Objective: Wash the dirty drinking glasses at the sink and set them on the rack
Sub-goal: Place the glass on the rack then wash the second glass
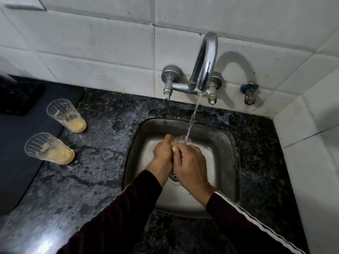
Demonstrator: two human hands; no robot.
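A: Glass first; where is it?

B: The glass (180, 139) is in my hands, over the sink (229, 162), tipped on its side with the rim toward the wall; the water stream (192, 118) from the tap (205, 61) lands on its far end; only that ribbed end shows, the rest is covered by my fingers.

A: Hands?

B: My left hand (163, 150) is closed around the near part of the glass, fingers curled over it; my right hand (189, 162) is pressed against the left one, wrapped on the glass from the right side; the two hands touch; both wrists are above the drain (174, 176), which is half hidden under them.

A: Sleeves?

B: Dark maroon; the right sleeve (256, 220) has white stripes along it.

A: Other glasses?

B: Two, on the dark speckled surface (102, 140) left of the sink, well apart from my hands; the far dirty glass (66, 116) stands upright with yellow residue at the bottom and streaks up the wall; the near dirty glass (49, 149) is the same, yellow dregs inside; both sit right at the edge of a dark mat (23, 143), whether on it or just beside it I cannot tell.

A: Rest?

B: White tiled wall (110, 52) behind; a second small valve (249, 93) on the wall right of the tap.
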